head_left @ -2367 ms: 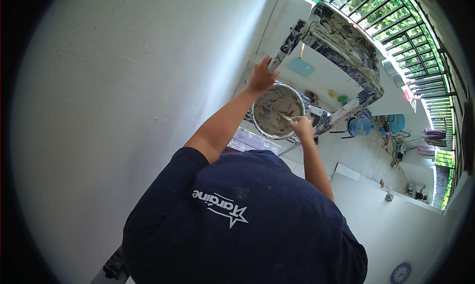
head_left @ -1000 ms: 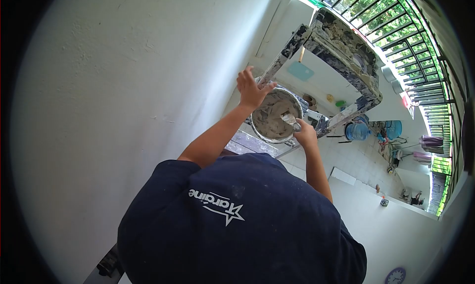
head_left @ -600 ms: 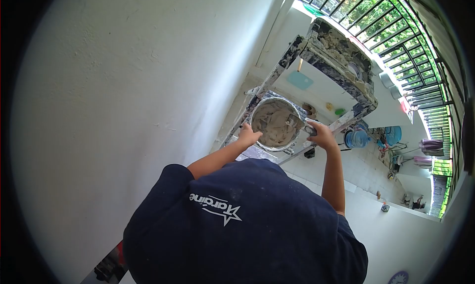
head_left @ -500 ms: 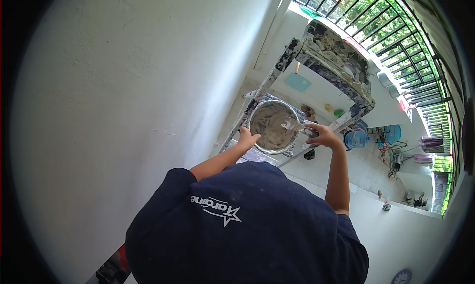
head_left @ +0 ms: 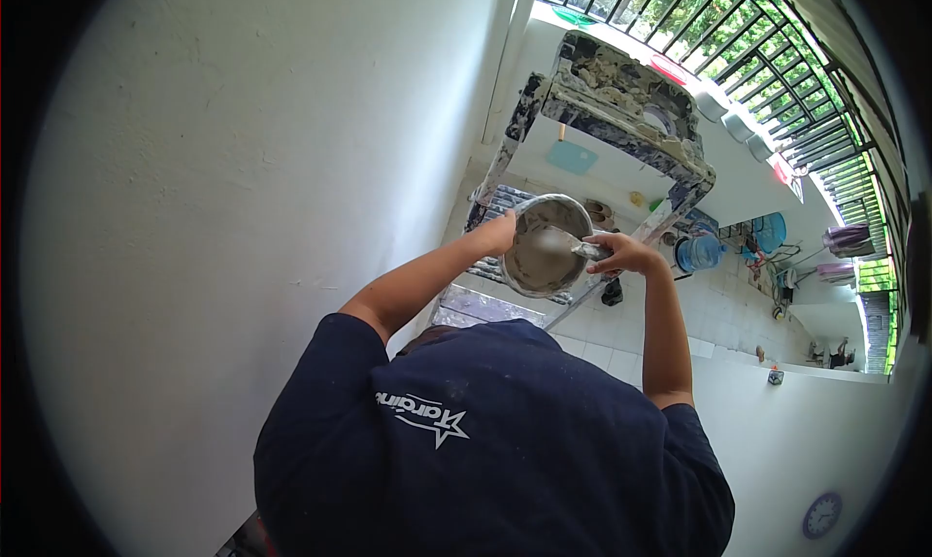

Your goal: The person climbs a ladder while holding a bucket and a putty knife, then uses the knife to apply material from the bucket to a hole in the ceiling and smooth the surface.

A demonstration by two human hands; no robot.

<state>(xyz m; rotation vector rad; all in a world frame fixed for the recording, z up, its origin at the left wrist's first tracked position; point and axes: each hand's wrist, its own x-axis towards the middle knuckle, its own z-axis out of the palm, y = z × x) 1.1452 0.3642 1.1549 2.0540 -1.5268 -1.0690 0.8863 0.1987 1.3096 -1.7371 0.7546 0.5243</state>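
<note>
A bucket (head_left: 521, 285) of wet grey-beige plaster is in front of me, over the step of a splattered ladder, its mouth tipped towards me. My left hand (head_left: 499, 234) is closed around its left rim. In my right hand (head_left: 626, 254), at the right rim, is the handle of a putty knife (head_left: 590, 251). The knife's blade reaches into the bucket and is smeared by motion. Whether the bucket's base touches the step is hidden.
The plaster-caked ladder (head_left: 621, 120) stands close by the white wall (head_left: 243, 168). Below on the tiled floor are a blue water bottle (head_left: 699, 253), a light blue board (head_left: 572, 157) and shoes (head_left: 599, 212). Black railings (head_left: 777, 81) run along the right, and a clock (head_left: 821, 515) hangs low right.
The bucket has tilted, and my left hand has shifted up along its left rim. The putty knife has moved within the bucket, still in my right hand. The view has turned slightly.
</note>
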